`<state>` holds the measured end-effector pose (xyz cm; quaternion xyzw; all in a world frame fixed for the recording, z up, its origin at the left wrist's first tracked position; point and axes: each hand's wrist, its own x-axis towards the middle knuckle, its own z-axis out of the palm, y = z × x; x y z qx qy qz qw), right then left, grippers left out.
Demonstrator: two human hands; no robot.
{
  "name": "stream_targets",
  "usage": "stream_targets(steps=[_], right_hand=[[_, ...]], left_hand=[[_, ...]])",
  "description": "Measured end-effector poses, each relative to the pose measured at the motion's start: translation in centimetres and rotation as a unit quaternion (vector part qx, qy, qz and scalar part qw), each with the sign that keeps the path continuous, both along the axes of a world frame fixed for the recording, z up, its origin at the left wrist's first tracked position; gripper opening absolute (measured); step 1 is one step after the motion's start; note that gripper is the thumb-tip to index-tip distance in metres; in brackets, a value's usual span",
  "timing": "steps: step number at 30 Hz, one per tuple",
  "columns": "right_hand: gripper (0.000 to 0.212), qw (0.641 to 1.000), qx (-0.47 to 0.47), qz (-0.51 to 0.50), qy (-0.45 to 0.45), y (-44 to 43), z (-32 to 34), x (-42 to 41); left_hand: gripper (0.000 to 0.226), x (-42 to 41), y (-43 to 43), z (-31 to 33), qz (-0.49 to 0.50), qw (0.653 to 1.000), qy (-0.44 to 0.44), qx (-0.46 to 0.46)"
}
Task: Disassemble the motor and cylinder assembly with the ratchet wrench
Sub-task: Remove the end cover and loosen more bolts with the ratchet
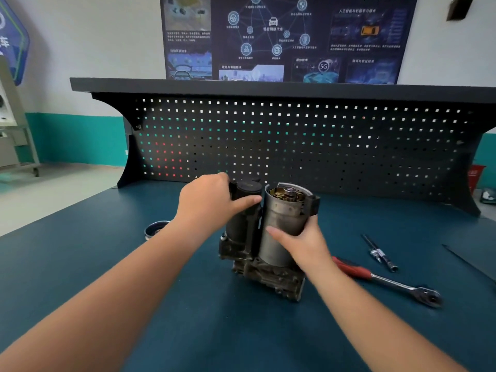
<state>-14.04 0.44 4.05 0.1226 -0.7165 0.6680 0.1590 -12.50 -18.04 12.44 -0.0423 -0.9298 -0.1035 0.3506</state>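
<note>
Grimy motor-and-cylinder assembly [264, 275] stands upright, left hand [209, 202] gripping its black cylinder [249, 187], right hand [303, 245] clasping the open-topped silver motor can [281, 216], red-handled chrome ratchet wrench [389, 282] lying alongside.

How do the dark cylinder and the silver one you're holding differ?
The dark cylinder is black and closed by a cap on top; the silver cylinder is bare metal and open on top, with brassy internals showing. The silver cylinder looks wider than the dark cylinder. Both stand upright on one cast base, the left hand gripping the dark one, the right hand the silver.
</note>
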Motion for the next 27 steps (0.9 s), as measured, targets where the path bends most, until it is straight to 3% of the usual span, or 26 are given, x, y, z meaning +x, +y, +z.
stream_targets(steps=[3,8,12,16,21,24,27], right_hand=[[0.07,0.998,-0.01,-0.062,0.025,-1.0,-0.5,0.0],[0.055,1.0,-0.019,-0.012,0.013,0.1,-1.0,-0.8],[0.061,0.998,-0.038,0.052,-0.017,1.6,-0.9,-1.7],[0.062,0.991,-0.055,0.119,-0.041,3.3,-0.5,-2.4],[0.057,0.982,-0.058,0.166,-0.067,4.2,-0.3,-3.3],[0.062,0.98,-0.054,0.176,-0.071,4.5,-0.4,-3.5],[0.072,0.974,-0.058,0.204,-0.082,4.9,-0.5,-3.7]], left_hand=[[0.065,0.0,0.3,-0.1,-0.007,1.0,0.011,0.006],[0.049,0.7,-0.8,-1.5,-0.099,0.986,0.032,0.129],[0.027,0.7,-2.0,-4.9,-0.198,0.946,0.055,0.249],[0.058,-0.2,-2.1,-9.0,-0.244,0.924,-0.057,0.291],[0.055,-0.6,0.5,-10.5,-0.331,0.844,-0.159,0.392],[0.046,-0.4,1.9,-10.9,-0.361,0.813,-0.145,0.434],[0.038,-0.4,2.7,-11.0,-0.361,0.805,-0.114,0.458]])
